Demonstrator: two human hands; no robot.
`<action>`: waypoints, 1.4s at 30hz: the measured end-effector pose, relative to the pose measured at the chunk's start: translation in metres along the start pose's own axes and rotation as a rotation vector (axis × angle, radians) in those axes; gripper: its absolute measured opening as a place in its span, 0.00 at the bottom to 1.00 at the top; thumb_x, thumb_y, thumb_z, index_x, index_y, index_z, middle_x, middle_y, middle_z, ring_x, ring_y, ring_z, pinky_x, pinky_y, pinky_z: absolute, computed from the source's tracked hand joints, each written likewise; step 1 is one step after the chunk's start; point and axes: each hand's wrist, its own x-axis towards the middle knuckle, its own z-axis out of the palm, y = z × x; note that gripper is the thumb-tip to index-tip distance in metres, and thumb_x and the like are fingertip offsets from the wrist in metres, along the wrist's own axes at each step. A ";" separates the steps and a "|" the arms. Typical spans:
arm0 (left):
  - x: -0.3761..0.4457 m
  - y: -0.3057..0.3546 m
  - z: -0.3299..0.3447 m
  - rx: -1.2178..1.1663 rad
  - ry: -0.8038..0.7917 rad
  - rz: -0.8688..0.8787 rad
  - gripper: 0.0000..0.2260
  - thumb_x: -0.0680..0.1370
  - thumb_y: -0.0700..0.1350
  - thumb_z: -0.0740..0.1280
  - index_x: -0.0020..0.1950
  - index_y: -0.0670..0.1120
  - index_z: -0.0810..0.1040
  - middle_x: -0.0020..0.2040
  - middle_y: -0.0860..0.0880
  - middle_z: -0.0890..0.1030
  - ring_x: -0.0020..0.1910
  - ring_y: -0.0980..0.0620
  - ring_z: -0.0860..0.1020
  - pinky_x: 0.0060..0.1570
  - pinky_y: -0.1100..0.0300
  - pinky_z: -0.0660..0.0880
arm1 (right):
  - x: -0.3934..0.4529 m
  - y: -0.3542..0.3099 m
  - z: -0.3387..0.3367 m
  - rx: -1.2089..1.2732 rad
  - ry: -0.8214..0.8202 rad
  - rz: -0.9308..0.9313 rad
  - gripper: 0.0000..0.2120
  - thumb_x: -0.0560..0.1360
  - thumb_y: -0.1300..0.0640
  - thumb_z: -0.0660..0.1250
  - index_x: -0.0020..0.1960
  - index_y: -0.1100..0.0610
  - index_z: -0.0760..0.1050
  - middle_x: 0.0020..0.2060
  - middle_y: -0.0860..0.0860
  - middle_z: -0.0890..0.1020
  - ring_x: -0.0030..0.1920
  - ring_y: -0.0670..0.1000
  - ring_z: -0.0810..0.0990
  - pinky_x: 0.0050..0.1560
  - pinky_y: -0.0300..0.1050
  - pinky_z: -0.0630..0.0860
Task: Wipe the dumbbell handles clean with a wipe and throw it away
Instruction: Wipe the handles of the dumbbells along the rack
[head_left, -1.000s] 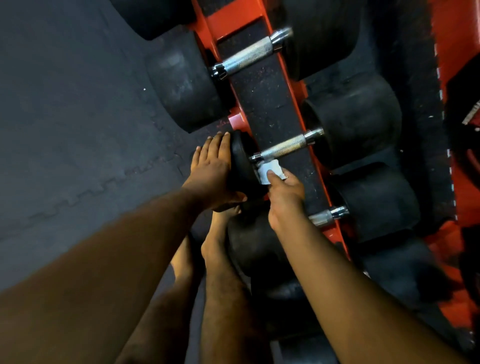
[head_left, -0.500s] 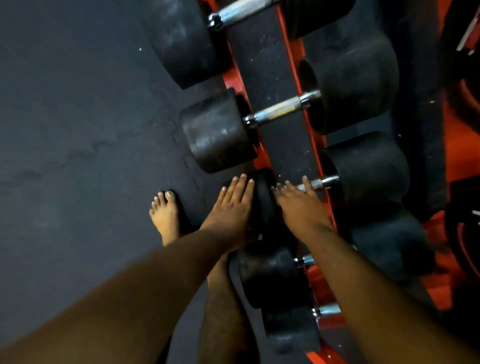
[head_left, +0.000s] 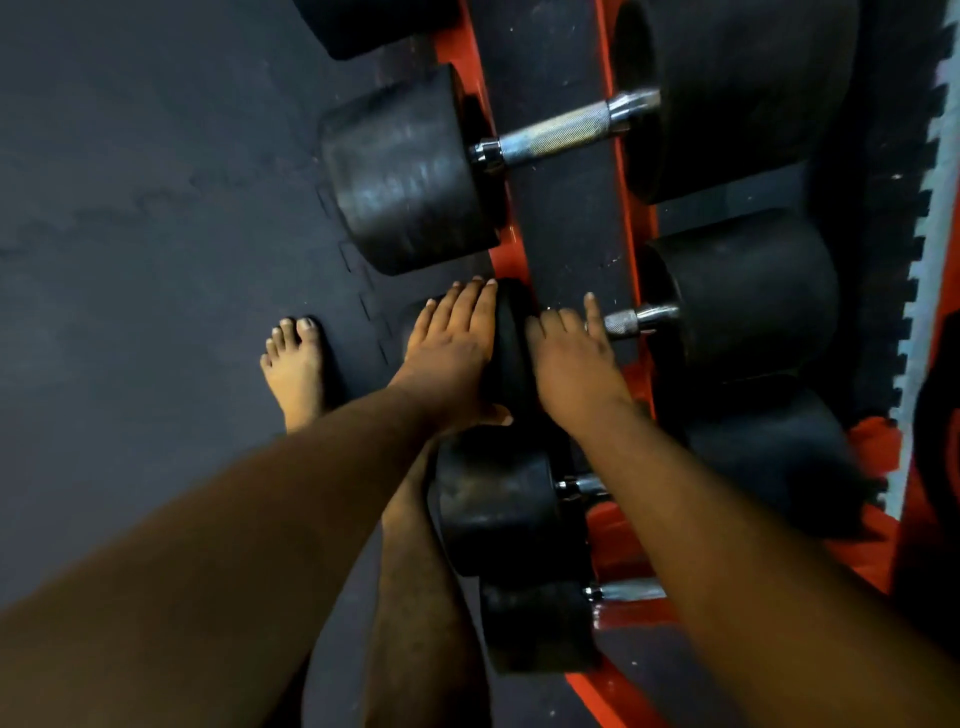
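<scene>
Down on the red rack (head_left: 621, 249), the dumbbell being cleaned (head_left: 737, 296) lies across the rails, second in the row behind a bigger dumbbell (head_left: 410, 171) whose knurled handle (head_left: 556, 136) shows in full. The left hand (head_left: 452, 348) lies flat against the outer face of the near weight head (head_left: 511, 343), fingers straight and together, thumb tucked under the head's lower edge; it presses rather than clasps. The right hand (head_left: 571, 358) sits just on the rack side of that same head, over the near part of the chrome handle (head_left: 636, 319). Its fingers curl down around the bar, with one finger pointing straight out along it toward the far head. Only the far stub of the bar, by the collar, shows beyond the fingertips. The wipe cannot be seen; whether it sits under the right palm I cannot tell. Nearer the person than the cleaned dumbbell, two smaller dumbbells (head_left: 493, 499) (head_left: 540, 623) rest on the rack, the right forearm passing over their handles. On the open side of the rack, away from the rails, a bare foot (head_left: 296, 364) stands on the dark rubber floor (head_left: 156, 234), toes pointing the same way as the hands. A leg (head_left: 421, 597) shows between the two forearms.
</scene>
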 end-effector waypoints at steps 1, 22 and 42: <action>0.000 0.001 -0.001 -0.008 -0.010 -0.005 0.69 0.62 0.63 0.82 0.82 0.42 0.35 0.84 0.44 0.41 0.82 0.44 0.40 0.79 0.48 0.37 | -0.012 0.001 0.003 -0.013 0.007 -0.009 0.26 0.78 0.56 0.56 0.76 0.60 0.64 0.69 0.59 0.72 0.73 0.59 0.66 0.78 0.66 0.49; -0.002 0.002 -0.007 -0.011 -0.017 -0.013 0.69 0.60 0.63 0.82 0.82 0.43 0.37 0.84 0.43 0.43 0.82 0.44 0.42 0.79 0.47 0.39 | 0.013 0.011 -0.015 -0.020 -0.054 0.006 0.14 0.79 0.59 0.58 0.63 0.55 0.73 0.58 0.54 0.80 0.59 0.56 0.77 0.63 0.54 0.69; -0.003 0.001 -0.006 -0.025 -0.008 -0.002 0.69 0.61 0.62 0.82 0.82 0.43 0.36 0.84 0.43 0.43 0.82 0.44 0.42 0.80 0.46 0.40 | -0.025 0.022 0.005 -0.071 0.148 0.236 0.22 0.79 0.63 0.59 0.73 0.60 0.66 0.70 0.62 0.71 0.77 0.63 0.61 0.80 0.61 0.47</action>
